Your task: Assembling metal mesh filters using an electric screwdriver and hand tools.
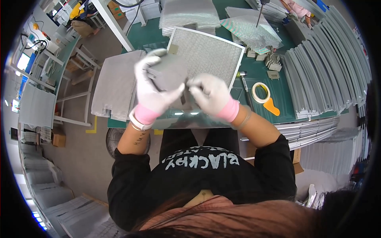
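My left hand (150,92), in a white glove with a pink cuff, is wrapped round a flat grey piece (171,72) and holds it up over the table. The piece is blurred, so its exact kind does not show. At its right edge my right hand (211,93), gloved the same way, is closed in a pinch. Whatever lies between those fingertips is too small and smeared to make out. Behind both hands lies a grey mesh panel (216,51) with a thin white frame. A small tan square (173,49) sits near its upper left corner.
Stacked pale sheets (115,83) lie on the left of the green table (287,93). To the right are a tape roll (260,93), an orange-handled scraper (271,107), small metal blocks (273,61) and a long row of grey panels (321,75). Bubble wrap (254,29) lies at the back.
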The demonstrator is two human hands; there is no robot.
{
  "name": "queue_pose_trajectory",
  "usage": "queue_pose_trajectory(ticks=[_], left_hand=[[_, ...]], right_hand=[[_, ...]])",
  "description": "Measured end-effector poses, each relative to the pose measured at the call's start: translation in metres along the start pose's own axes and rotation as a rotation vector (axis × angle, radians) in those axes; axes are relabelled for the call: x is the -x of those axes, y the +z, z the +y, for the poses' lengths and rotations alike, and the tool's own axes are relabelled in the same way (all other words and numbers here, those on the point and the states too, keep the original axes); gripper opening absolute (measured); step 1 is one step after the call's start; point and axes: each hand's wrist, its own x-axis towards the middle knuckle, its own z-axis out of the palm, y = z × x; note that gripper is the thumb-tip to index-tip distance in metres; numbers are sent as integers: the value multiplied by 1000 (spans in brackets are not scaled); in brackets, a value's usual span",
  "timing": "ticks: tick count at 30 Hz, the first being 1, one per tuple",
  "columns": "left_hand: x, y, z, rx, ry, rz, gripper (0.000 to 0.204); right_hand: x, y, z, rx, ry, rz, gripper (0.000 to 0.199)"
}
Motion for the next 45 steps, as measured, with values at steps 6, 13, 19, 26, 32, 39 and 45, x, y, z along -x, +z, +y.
queue_pose_trajectory(ticks=[6, 13, 19, 26, 32, 39, 45], left_hand=[[-7, -4, 1, -50, 44, 19, 77], [-13, -4, 6, -100, 73, 2, 77], [-8, 1, 9, -206, 129, -84, 76], [-4, 1, 6, -204, 104, -73, 76], [-8, -6, 2, -30, 7, 39, 75], [-10, -8, -5, -39, -12, 65, 77], [-15, 2, 5, -32, 16, 32, 78]], right_hand=[[9, 3, -1, -25, 49, -16, 8], [4, 6, 1, 41, 9, 105, 9], [-11, -1, -13, -9, 147, 139, 7], [-16, -3, -8, 51, 15, 153, 9], [-6, 3, -2, 14, 29, 5, 9], [3, 7, 4, 49, -23, 28, 9], [10, 5, 7, 75, -16, 0, 10]])
